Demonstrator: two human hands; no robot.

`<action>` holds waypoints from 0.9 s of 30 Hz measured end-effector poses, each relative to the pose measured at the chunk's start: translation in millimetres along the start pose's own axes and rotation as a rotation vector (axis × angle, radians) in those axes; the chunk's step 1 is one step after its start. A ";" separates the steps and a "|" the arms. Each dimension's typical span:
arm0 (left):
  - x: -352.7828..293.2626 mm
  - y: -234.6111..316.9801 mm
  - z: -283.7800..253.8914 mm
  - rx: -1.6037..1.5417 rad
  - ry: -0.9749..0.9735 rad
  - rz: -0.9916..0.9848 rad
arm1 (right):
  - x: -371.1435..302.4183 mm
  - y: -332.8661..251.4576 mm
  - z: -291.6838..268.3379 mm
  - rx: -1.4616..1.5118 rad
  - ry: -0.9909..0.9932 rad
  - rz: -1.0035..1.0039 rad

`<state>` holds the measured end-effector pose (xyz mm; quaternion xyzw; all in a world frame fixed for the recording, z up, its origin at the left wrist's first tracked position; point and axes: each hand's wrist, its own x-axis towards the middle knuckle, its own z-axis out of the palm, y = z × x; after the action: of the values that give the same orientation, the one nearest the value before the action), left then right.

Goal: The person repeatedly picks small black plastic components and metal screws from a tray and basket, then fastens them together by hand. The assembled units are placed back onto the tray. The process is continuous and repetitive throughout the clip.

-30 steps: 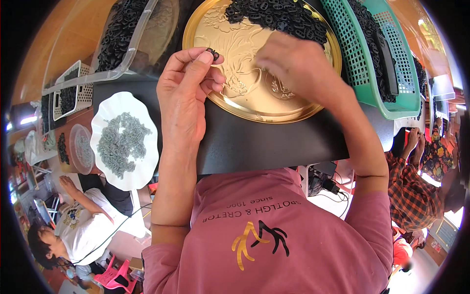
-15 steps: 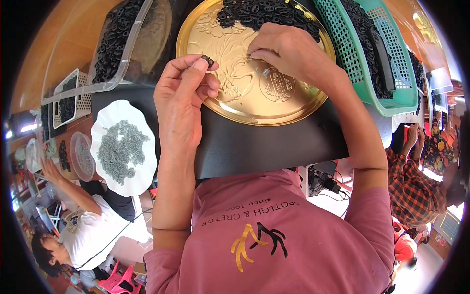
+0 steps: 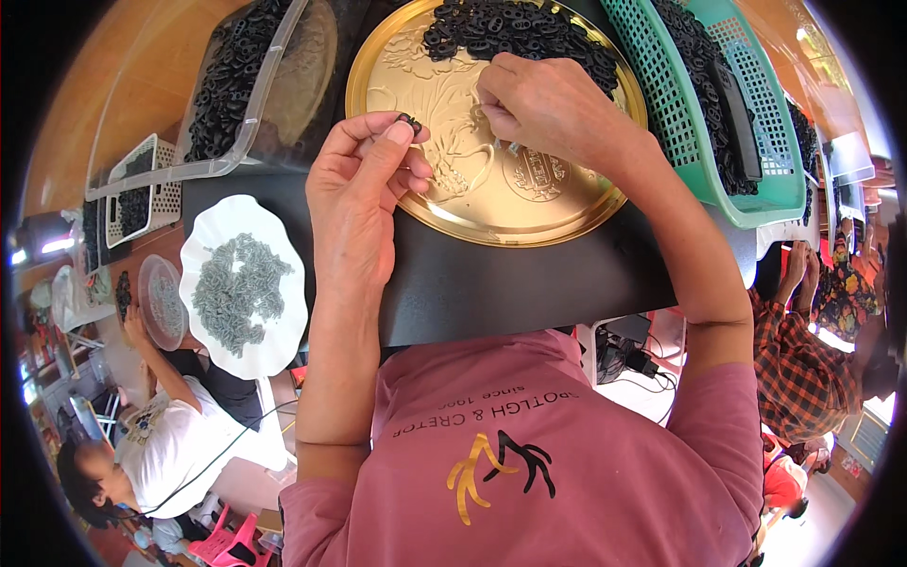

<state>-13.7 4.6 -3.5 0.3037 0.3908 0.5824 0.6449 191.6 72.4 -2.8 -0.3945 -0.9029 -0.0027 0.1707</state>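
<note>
Between the thumb and forefinger of my left hand (image 3: 364, 180) is a small black plastic piece (image 3: 409, 123) with holes, held over the left edge of a round gold tray (image 3: 453, 222). My right hand (image 3: 543, 104) hovers above the middle of the tray, its fingers curled together. Whether anything is in those fingertips is hidden. A heap of similar black pieces (image 3: 510, 33) covers the tray's far side, just beyond my right hand. On the left, a white scalloped dish (image 3: 213, 227) holds many small metal springs (image 3: 241, 288).
A clear plastic bin (image 3: 255, 104) of black pieces stands at the far left. To the right is a green basket (image 3: 666, 113) with more of them. The dark tabletop (image 3: 491, 288) ends near my body. Co-workers sit on both sides, one in a white shirt (image 3: 175, 454).
My right hand's fingers have curled in further, with the hand slightly lower. The left hand keeps its pinch on the black piece. The left co-worker's hand has moved toward a round container.
</note>
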 end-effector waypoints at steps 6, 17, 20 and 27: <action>0.0 -0.8 0.7 0.006 -0.013 -0.005 | -4.1 2.9 -10.2 0.579 0.018 0.221; -4.0 -1.1 5.3 0.033 -0.064 -0.045 | -9.3 -33.9 -25.3 1.354 0.000 0.546; -3.8 -1.7 4.2 0.047 -0.083 -0.040 | -10.3 -42.1 -23.2 1.320 -0.003 0.541; -6.1 -0.6 5.6 0.033 -0.092 -0.057 | -10.0 -50.6 -17.2 1.304 0.069 0.581</action>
<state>-8.7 -1.2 -0.3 0.3295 0.3787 0.5426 0.6734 167.1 28.0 16.8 -0.4364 -0.5731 0.5708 0.3942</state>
